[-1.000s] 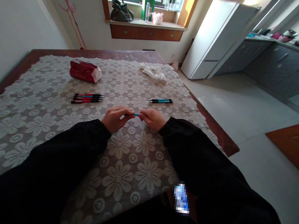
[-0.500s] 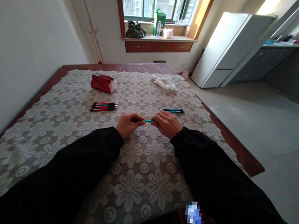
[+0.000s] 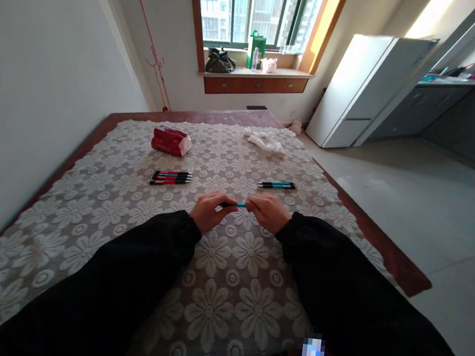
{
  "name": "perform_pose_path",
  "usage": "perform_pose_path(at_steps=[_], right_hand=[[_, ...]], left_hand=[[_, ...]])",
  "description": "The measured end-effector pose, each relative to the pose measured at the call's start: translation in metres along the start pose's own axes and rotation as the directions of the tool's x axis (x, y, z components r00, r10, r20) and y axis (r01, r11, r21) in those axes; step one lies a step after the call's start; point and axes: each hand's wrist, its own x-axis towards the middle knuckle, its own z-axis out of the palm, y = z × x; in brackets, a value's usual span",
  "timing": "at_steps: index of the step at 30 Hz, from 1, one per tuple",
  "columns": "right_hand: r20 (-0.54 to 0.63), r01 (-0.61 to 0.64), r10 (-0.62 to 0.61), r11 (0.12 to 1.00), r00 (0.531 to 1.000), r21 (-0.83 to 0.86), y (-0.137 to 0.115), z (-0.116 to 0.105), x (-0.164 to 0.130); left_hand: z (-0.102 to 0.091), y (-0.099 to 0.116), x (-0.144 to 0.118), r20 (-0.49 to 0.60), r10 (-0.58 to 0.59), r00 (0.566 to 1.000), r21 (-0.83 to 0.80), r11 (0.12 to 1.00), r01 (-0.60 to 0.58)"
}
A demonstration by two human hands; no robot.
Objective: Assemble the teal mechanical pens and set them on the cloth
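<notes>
Between my two hands, above the flowered tablecloth, is a blue-and-black pen lying sideways. My left hand pinches its dark end between thumb and fingers. Closed round the other end is my right hand, whose fingers hide that tip. Beyond my right hand lie a few blue-and-black pens, side by side with tips to the left. Off to the left, several red-and-black pens rest in a neat stack, tips to the right.
A red pouch and a crumpled white plastic bag lie farther back on the tablecloth. The table's wooden edge runs along the right. Past it stand a white fridge and grey cabinets.
The view has tilted up a little, so everything sits lower. My right hand has curled more tightly round its end of the pen, and the blue-and-black pens behind it show more fully.
</notes>
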Motion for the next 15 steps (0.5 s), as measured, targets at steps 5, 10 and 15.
perform_pose_path(at_steps=[5, 10, 15], right_hand=[[-0.089, 0.076, -0.081, 0.996, 0.993, -0.054, -0.0006, 0.0011, -0.0001], [0.02, 0.048, -0.046, 0.993, 0.999, -0.112, -0.004, -0.0011, -0.0011], [-0.088, 0.117, -0.138, 0.971, 0.987, -0.206, -0.008, -0.0034, 0.0011]], left_hand=[[-0.001, 0.0012, -0.0003, -0.053, -0.022, 0.998, 0.007, 1.0, 0.023], [-0.0011, 0.0028, 0.0004, -0.037, 0.003, 0.999, 0.021, 1.0, -0.002], [-0.0009, 0.0014, 0.0002, -0.068, -0.057, 0.996, -0.007, 0.998, 0.057]])
